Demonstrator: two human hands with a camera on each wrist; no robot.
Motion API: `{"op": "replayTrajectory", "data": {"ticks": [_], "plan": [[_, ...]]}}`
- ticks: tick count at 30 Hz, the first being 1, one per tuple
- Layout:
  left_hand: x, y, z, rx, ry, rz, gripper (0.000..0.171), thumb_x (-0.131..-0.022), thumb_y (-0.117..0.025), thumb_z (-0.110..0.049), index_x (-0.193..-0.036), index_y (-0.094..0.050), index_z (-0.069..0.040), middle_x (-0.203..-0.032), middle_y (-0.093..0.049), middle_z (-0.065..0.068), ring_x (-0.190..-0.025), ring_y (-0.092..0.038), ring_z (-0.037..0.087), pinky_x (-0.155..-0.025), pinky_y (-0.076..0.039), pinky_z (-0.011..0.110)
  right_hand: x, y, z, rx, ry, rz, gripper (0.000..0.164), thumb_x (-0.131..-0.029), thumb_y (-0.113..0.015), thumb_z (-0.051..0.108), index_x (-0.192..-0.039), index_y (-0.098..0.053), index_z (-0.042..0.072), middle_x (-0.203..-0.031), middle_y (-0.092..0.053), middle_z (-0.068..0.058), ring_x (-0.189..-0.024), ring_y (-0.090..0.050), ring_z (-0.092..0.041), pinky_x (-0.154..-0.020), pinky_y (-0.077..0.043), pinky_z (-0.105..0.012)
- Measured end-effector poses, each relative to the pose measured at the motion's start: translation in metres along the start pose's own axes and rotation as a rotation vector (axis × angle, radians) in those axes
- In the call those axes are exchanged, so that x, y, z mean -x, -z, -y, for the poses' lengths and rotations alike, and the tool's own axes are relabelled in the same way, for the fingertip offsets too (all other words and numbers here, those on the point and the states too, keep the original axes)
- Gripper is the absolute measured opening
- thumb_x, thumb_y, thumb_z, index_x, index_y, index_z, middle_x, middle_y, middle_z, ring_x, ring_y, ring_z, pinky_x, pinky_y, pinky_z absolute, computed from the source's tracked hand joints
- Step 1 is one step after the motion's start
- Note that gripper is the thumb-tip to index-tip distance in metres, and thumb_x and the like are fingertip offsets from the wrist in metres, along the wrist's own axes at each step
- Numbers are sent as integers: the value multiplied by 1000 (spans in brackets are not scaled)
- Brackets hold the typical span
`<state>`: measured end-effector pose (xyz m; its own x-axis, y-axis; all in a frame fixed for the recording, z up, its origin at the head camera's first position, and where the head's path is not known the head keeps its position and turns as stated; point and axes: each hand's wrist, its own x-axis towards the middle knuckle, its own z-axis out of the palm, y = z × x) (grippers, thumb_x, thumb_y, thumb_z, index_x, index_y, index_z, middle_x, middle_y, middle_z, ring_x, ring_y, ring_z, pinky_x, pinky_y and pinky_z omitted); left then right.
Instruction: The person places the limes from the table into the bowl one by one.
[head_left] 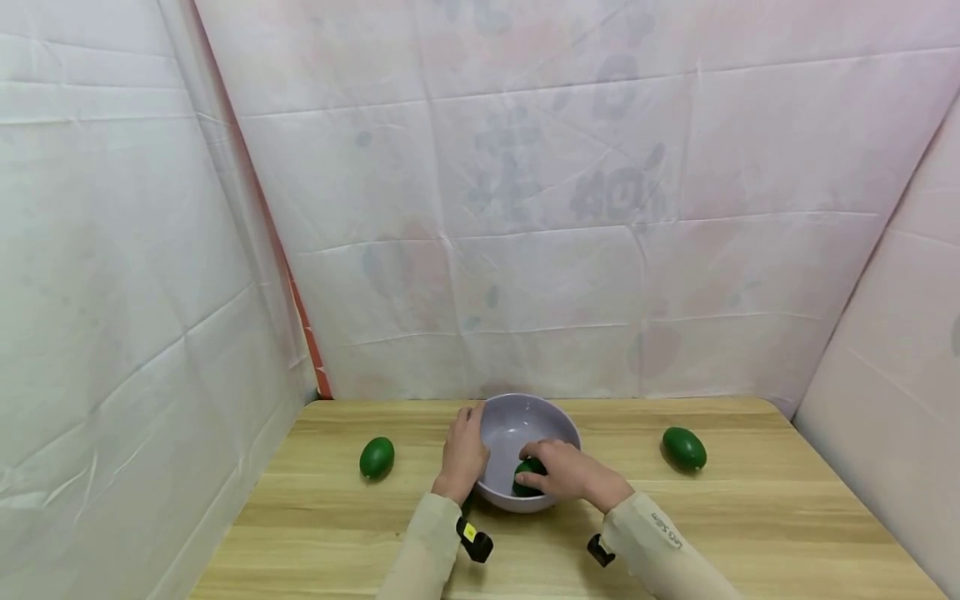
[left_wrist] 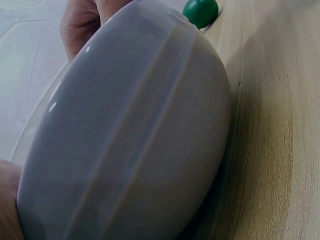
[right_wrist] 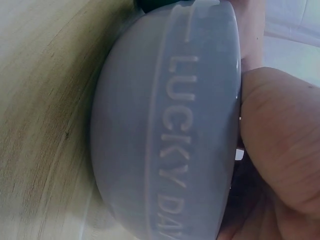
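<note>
The head view is looking down from above; both wrist views are sharing the bowl (left_wrist: 135, 120), very close.

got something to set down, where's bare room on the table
Between the lavender bowl and right green fruit, and right of that fruit, the table is bare. The bowl is crowded: left grip, right grip and another green fruit.

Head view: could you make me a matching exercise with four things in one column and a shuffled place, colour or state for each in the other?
Column 1
1. Bowl
2. Left hand
3. Right hand
4. Tabletop

Column 2
A. At the bowl's left rim
B. Pale wood grain
C. Reaching inside the bowl, fingers and thumb on a green fruit
D. Greyish lilac

Pairs: 1-D, 2-A, 3-C, 4-B
</note>
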<state>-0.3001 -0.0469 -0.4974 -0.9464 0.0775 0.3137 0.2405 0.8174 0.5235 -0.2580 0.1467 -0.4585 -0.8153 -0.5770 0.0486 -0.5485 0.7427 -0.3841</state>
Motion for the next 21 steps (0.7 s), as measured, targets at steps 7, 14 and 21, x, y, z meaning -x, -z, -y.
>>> {"op": "replayTrajectory", "data": {"ticks": [7, 14, 21], "plan": [[0, 0, -1, 1, 8, 0, 71, -80, -75, 9, -145, -53, -11, -131, -59, 19, -110, -65, 40, -84, -59, 50, 1, 1, -1, 2, 6, 12, 40, -97, -67, 32, -122, -68, 0, -114, -72, -15, -105, -69, -34, -91, -56, -51], [1, 1, -2, 20, 23, 14, 72, -82, -73, 8, -147, -51, -11, -134, -58, 19, -115, -63, 39, -90, -58, 51, 1, 5, -3, -9, 3, 1, 44, -99, -65, 34, -127, -65, 0, -122, -70, -18, -110, -67, -36, -94, -55, -53], [2, 0, -1, 32, 18, 7, 73, -80, -74, 9, -147, -52, -11, -133, -58, 20, -115, -63, 40, -92, -58, 53, 2, 16, 0, 25, 46, -110, 39, -100, -63, 32, -123, -67, 1, -122, -70, -18, -112, -67, -37, -94, -54, -54]]}}
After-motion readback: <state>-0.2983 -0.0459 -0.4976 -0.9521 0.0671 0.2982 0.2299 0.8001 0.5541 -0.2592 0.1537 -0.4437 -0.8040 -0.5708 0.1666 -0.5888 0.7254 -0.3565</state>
